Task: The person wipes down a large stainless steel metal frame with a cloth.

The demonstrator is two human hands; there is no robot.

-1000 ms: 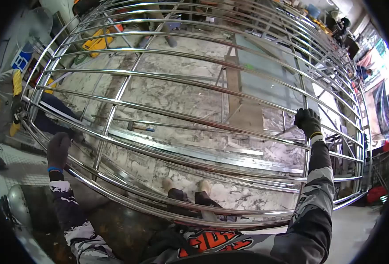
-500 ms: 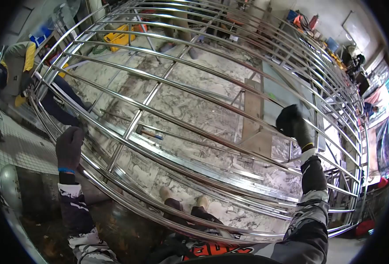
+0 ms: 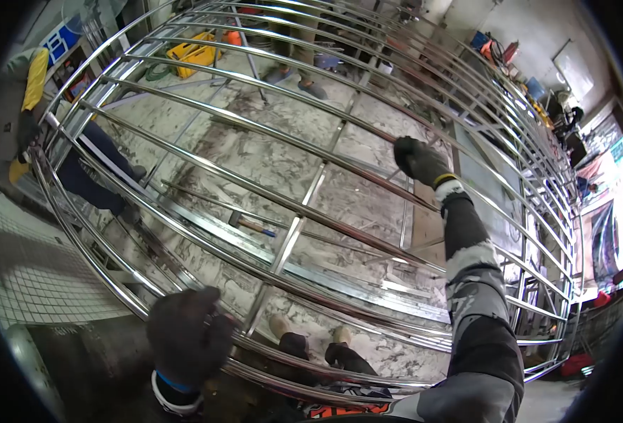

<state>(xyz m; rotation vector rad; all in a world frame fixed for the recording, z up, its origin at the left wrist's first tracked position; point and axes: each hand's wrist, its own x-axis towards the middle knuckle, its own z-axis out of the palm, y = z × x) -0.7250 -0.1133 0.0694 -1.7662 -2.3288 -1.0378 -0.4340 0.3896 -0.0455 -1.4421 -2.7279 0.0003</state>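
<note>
A large frame of shiny metal tubes (image 3: pixel 301 209) spreads out before me, long bars running across it and short cross pieces joining them. My right hand (image 3: pixel 421 161), in a dark glove, is closed around one of the long bars toward the far middle. In another dark glove, my left hand (image 3: pixel 188 338) is curled shut at the near left, over the lower tubes. Its palm side is hidden, so I cannot make out whether it grips a tube. Below the bars, a hammer (image 3: pixel 255 225) with a dark head and blue handle end lies near long metal lengths.
At the left end of the frame, a co-worker's yellow sleeve (image 3: pixel 35 79) shows. Another person's legs (image 3: pixel 294 46) stand at the far side. A yellow box (image 3: pixel 193 55) sits on the floor behind. A big dark cylinder (image 3: pixel 93 356) lies at the near left.
My left hand has come right and nearer to me from its place along the near tubes. My right hand has shifted left and farther out. The cross piece appears farther right in view.
</note>
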